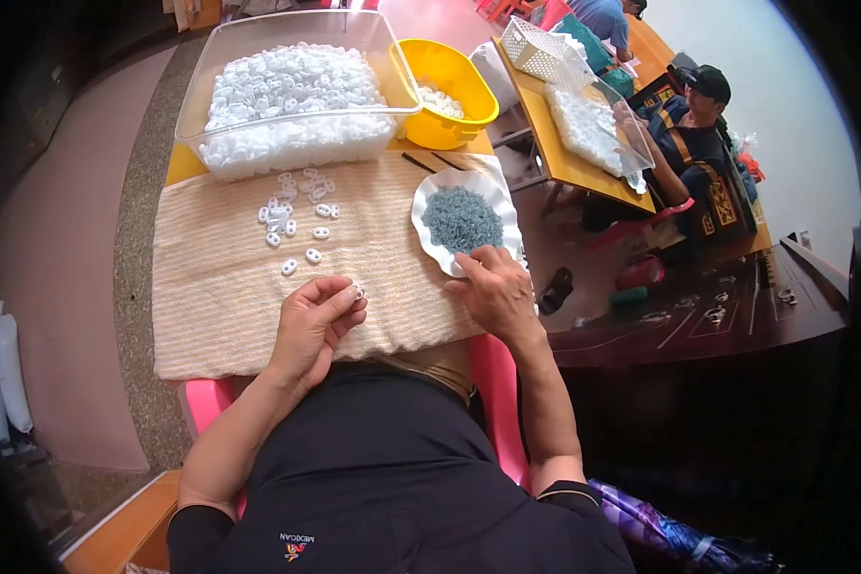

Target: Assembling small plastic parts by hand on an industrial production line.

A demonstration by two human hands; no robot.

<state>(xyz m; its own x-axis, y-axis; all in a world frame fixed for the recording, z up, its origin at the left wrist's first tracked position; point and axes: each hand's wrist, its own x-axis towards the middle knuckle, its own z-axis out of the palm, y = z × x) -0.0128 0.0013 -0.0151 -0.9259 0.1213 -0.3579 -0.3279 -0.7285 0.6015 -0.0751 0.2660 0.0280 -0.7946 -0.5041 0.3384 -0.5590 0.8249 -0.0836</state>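
Note:
My left hand (312, 325) is closed in a pinch on a small white oval plastic piece (359, 292) with holes, held just above the beige striped cloth (210, 287). My right hand (497, 295) rests at the near edge of a white wavy-rimmed dish (419, 212). Its thumb and fingertips are bent together over the rim; whatever they hold is hidden. Many tiny grey-blue pieces (461, 220) are heaped in the dish. Loose white two-holed ovals (279, 215) lie scattered on the cloth, beyond my left hand.
At the table's far side stands a clear bin (187, 115) full of white pieces, beside a yellow tub (484, 107). Two thin black strips (419, 163) lie behind the dish. To the right, a person (703, 129) sits at another table (526, 88). Pink chair arms (499, 392) flank me.

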